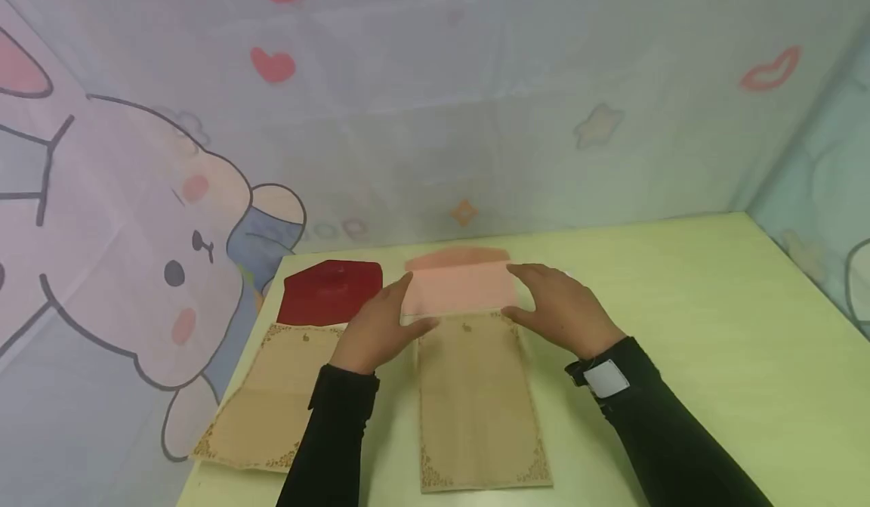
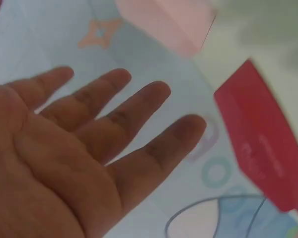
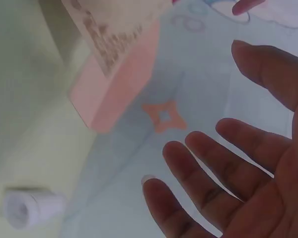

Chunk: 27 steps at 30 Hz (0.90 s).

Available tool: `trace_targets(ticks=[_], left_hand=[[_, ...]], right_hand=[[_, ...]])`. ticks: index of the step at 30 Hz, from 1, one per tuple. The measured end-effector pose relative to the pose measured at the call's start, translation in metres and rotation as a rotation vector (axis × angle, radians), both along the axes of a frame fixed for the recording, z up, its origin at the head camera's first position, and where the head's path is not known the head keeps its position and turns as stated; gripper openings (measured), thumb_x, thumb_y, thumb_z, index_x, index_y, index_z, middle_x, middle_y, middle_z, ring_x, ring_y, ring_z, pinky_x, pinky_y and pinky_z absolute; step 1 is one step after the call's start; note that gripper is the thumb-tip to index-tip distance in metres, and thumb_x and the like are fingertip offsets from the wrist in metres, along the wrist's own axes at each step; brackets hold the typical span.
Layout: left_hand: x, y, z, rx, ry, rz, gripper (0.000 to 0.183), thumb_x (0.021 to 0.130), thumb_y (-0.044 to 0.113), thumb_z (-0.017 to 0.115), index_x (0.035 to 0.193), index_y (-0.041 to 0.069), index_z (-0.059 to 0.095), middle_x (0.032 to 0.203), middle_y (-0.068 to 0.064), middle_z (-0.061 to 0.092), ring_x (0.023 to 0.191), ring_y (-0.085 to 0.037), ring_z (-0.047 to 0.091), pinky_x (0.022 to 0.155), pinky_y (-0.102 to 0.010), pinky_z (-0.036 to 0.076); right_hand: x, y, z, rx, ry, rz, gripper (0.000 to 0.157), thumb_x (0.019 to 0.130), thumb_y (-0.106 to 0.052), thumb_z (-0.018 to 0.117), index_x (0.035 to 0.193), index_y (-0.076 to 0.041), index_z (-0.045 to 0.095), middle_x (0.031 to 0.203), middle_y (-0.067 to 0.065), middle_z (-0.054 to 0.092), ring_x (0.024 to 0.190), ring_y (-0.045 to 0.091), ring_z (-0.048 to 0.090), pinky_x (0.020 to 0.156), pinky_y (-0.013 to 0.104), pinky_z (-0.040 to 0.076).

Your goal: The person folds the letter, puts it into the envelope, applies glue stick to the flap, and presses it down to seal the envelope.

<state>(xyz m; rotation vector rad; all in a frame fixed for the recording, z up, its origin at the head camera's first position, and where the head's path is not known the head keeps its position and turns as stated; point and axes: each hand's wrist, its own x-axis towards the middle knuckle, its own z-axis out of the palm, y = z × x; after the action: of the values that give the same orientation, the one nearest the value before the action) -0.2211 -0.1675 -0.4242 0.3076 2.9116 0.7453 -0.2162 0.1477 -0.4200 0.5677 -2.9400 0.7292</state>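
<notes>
A pink envelope (image 1: pixel 458 289) with its flap raised lies near the back of the table, between my two hands. Just in front of it, a tan sheet of letter paper (image 1: pixel 479 409) with ornate brown corners overlaps its lower edge in the head view. My left hand (image 1: pixel 374 329) hovers at the envelope's left side, fingers spread and palm bare. On the other side my right hand (image 1: pixel 560 307) is held with fingers apart, nothing in it. To the left lies a red envelope (image 1: pixel 329 294), partly behind the left hand. A second patterned sheet (image 1: pixel 265 401) is partly covered by the left sleeve.
The pale yellow-green table (image 1: pixel 714 326) meets a cartoon-printed cloth backdrop (image 1: pixel 510 114) at its back edge. In the right wrist view, a small white cylinder (image 3: pixel 35 207) lies on the table on the right side.
</notes>
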Motion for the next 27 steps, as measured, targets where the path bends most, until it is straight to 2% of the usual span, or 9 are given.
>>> trace_targets(ticks=[2,6,10,14,17,20,23,26,27], left_hand=[[0.004,-0.001,-0.005,0.042,-0.034,0.009,0.098,0.106,0.048,0.08,0.181,0.012,0.027,0.181,-0.018,0.045,0.168,-0.041,0.045,0.133,-0.062,0.046],[0.012,-0.002,-0.016,0.097,-0.105,0.06,0.107,0.102,0.04,0.086,0.18,0.003,0.022,0.17,-0.025,0.057,0.157,-0.042,0.059,0.127,-0.061,0.053],[0.02,-0.005,-0.027,0.072,-0.173,0.1,0.118,0.098,0.042,0.09,0.179,-0.003,0.018,0.152,-0.026,0.071,0.132,-0.039,0.075,0.112,-0.055,0.062],[0.025,-0.008,-0.035,0.056,-0.216,0.11,0.118,0.093,0.043,0.094,0.175,-0.006,0.025,0.136,-0.02,0.077,0.107,-0.028,0.078,0.096,-0.045,0.066],[0.025,-0.008,-0.038,0.093,-0.266,0.089,0.107,0.091,0.041,0.096,0.168,-0.007,0.039,0.12,-0.015,0.077,0.09,-0.023,0.073,0.081,-0.038,0.062],[0.024,-0.009,-0.043,0.142,-0.317,0.05,0.094,0.09,0.037,0.096,0.158,-0.008,0.05,0.108,-0.01,0.074,0.08,-0.02,0.071,0.072,-0.033,0.058],[0.019,-0.013,-0.056,0.161,-0.318,-0.007,0.083,0.091,0.036,0.096,0.148,-0.009,0.056,0.102,-0.006,0.071,0.075,-0.018,0.069,0.067,-0.031,0.057],[0.009,-0.02,-0.085,0.13,-0.268,-0.061,0.068,0.092,0.039,0.093,0.133,-0.004,0.059,0.098,-0.005,0.067,0.074,-0.017,0.063,0.065,-0.031,0.053],[0.008,-0.02,-0.089,0.121,-0.257,-0.066,0.064,0.092,0.037,0.094,0.129,-0.002,0.059,0.097,-0.005,0.067,0.075,-0.018,0.062,0.064,-0.031,0.053]], right_hand=[[0.002,0.0,-0.006,-0.037,-0.021,-0.002,0.07,0.107,-0.038,0.08,0.164,-0.006,0.057,0.163,0.024,0.064,0.144,0.046,0.068,0.114,0.064,0.06],[0.006,0.001,-0.019,-0.068,-0.097,0.007,0.076,0.104,-0.041,0.083,0.165,-0.005,0.056,0.159,0.025,0.066,0.132,0.041,0.074,0.105,0.059,0.065],[0.01,0.002,-0.036,-0.022,-0.192,0.003,0.095,0.098,-0.049,0.089,0.168,-0.001,0.047,0.15,0.032,0.066,0.122,0.04,0.075,0.098,0.057,0.066],[0.015,0.004,-0.049,0.019,-0.251,-0.006,0.108,0.093,-0.053,0.093,0.167,0.005,0.041,0.141,0.032,0.07,0.116,0.039,0.076,0.093,0.057,0.067],[0.017,0.005,-0.053,0.013,-0.277,0.003,0.109,0.092,-0.052,0.094,0.165,0.009,0.041,0.134,0.025,0.076,0.115,0.036,0.077,0.094,0.055,0.067],[0.017,0.005,-0.057,-0.049,-0.32,0.018,0.106,0.091,-0.045,0.096,0.163,0.012,0.043,0.126,0.018,0.08,0.108,0.028,0.076,0.095,0.049,0.066],[0.017,0.005,-0.06,-0.12,-0.359,0.045,0.105,0.09,-0.037,0.098,0.162,0.016,0.043,0.118,0.013,0.08,0.099,0.021,0.071,0.091,0.042,0.063],[0.018,0.005,-0.061,-0.156,-0.38,0.065,0.103,0.089,-0.031,0.098,0.162,0.016,0.044,0.112,0.01,0.078,0.095,0.018,0.068,0.088,0.037,0.059],[0.018,0.005,-0.062,-0.162,-0.383,0.073,0.102,0.089,-0.03,0.098,0.162,0.016,0.044,0.111,0.009,0.078,0.094,0.017,0.068,0.086,0.036,0.058]])
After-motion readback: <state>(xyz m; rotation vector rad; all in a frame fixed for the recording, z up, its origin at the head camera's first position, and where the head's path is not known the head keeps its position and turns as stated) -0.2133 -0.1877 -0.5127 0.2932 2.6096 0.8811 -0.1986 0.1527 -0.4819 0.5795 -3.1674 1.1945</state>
